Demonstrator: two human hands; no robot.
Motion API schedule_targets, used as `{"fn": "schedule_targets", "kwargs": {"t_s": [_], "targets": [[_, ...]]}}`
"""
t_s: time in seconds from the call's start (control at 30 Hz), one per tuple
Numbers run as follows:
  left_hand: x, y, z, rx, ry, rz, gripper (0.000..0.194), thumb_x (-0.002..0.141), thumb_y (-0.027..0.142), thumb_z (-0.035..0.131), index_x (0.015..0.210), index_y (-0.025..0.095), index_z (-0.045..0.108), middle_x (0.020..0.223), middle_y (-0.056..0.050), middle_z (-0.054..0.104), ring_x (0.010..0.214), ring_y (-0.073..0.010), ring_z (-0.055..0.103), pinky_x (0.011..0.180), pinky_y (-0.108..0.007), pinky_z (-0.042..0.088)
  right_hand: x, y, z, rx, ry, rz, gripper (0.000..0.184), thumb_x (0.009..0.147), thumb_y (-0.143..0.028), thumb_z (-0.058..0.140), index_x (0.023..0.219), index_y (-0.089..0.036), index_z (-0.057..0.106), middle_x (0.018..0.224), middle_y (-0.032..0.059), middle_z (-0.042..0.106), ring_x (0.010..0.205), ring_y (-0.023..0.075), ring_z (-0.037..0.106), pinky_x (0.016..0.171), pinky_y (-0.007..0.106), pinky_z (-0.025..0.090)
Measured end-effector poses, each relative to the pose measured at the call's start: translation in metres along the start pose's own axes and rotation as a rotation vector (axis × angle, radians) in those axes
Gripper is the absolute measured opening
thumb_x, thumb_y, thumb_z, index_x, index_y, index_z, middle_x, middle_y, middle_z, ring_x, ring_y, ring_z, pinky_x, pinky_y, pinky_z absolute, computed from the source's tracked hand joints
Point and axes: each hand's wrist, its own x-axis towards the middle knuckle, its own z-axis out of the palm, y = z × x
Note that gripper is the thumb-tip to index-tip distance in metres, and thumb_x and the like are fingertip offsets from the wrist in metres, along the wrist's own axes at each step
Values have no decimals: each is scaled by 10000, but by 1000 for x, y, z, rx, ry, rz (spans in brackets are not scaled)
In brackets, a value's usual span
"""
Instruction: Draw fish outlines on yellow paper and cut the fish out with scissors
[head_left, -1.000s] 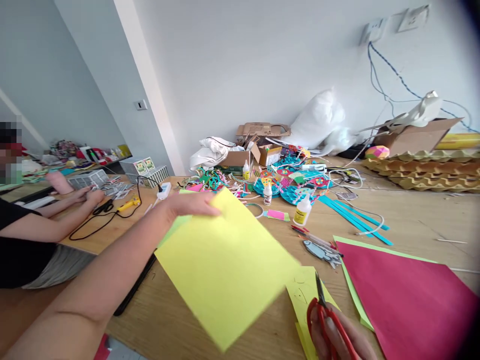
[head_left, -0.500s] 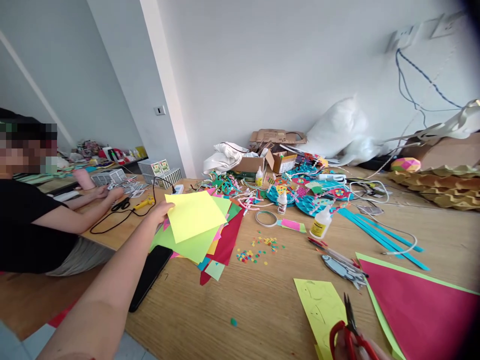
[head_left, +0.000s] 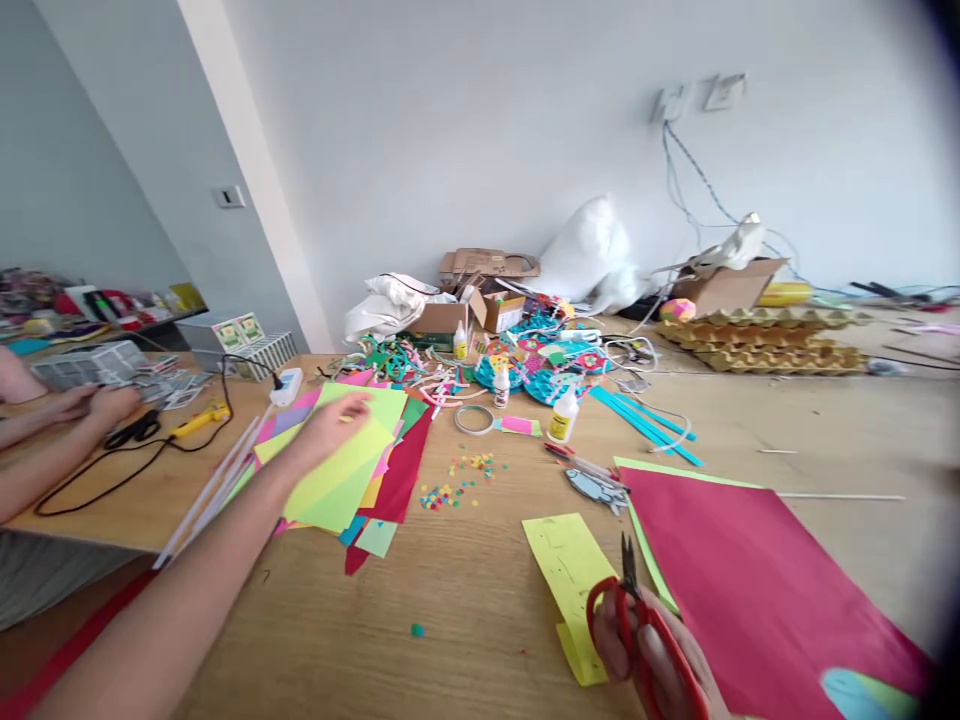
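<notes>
My left hand (head_left: 334,428) hovers over or rests on a fanned stack of coloured paper, fingers slightly apart with a small gap between thumb and fingers. Under it lies a yellow sheet (head_left: 360,462), with green, pink and dark red sheets (head_left: 405,475) poking out around. At the lower right, my right hand (head_left: 667,650) is closed around red-handled scissors (head_left: 628,590), their blades pointing up and slightly parted. Beside the scissors lies a yellow paper strip (head_left: 566,550) with pencil drawings, its near end curled.
A large dark red sheet (head_left: 750,570) covers the right. Paper dots (head_left: 450,495), a tape roll (head_left: 474,420), a glue bottle (head_left: 563,415) and a fish cutout (head_left: 596,488) lie mid-table. Egg trays (head_left: 757,342) stand behind. Another person's hands (head_left: 112,405) are at far left.
The yellow sheet has come down onto the stack, and my left hand has moved in over it. The view has swung right. My right hand still grips the scissors.
</notes>
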Motion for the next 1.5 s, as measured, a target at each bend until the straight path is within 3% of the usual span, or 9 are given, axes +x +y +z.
{"fn": "schedule_targets", "kwargs": {"t_s": [0.2,0.37,0.63,0.77,1.0,1.1,1.27,1.37,1.5], "targets": [[-95,38,118,-639,-797,-64,598,730,252,658,1287,187,448,1235,-124,536,1166,-206,502,947,-308,405,17,-4,-42,-368,266,185,317,729,-531,601,669,-235,506,513,-50,463,472,150,429,450,251,313],[-130,24,157,-954,-848,-393,666,649,309,745,1241,222,453,1197,-102,524,1117,-200,516,904,-289,402,20,4,-70,-828,279,217,245,687,-363,620,585,-265,420,454,-58,484,395,164,432,422,265,299],[-143,45,189,-1156,-785,-421,746,628,341,762,1258,135,421,1156,-142,602,1071,-243,564,874,-310,417,27,11,-41,-380,118,259,213,674,-370,669,678,-223,515,589,-34,587,574,179,563,487,244,406],[-132,53,183,-1021,-678,-168,756,642,179,698,1322,158,369,1117,-89,630,1014,-220,576,876,-299,412,20,-9,-24,-236,113,239,238,675,-390,687,731,-219,530,582,-50,531,509,137,494,452,225,387],[-94,59,116,-583,-912,322,677,711,55,519,1345,280,436,1378,-28,476,1247,-236,441,1041,-351,306,41,-26,-32,-50,247,179,331,732,-520,634,768,-196,576,548,-37,499,505,133,459,450,226,387],[-83,57,107,-437,-962,430,711,695,30,517,1351,292,434,1419,-13,430,1320,-241,348,1093,-367,224,61,-30,-31,49,122,175,369,729,-511,642,930,-201,630,736,29,645,652,195,584,569,280,481],[-69,45,111,-659,-1077,278,749,735,78,581,1396,327,331,1481,-37,325,1336,-262,322,1052,-410,294,82,-38,-23,96,-224,198,429,632,-340,752,1031,-211,664,922,48,715,870,276,634,742,369,509],[-60,29,105,-903,-1129,96,757,770,236,662,1420,285,276,1458,-113,355,1286,-283,400,1002,-416,351,87,-29,-26,129,-67,171,382,598,-304,778,951,-194,681,783,26,697,734,230,626,651,321,500],[-56,2,99,-1079,-966,-56,577,804,499,587,1284,190,499,1283,-143,553,1072,-247,587,785,-292,483,89,-6,-33,155,147,165,408,645,-327,758,1004,-196,618,656,-24,613,567,143,530,485,230,394]]}}
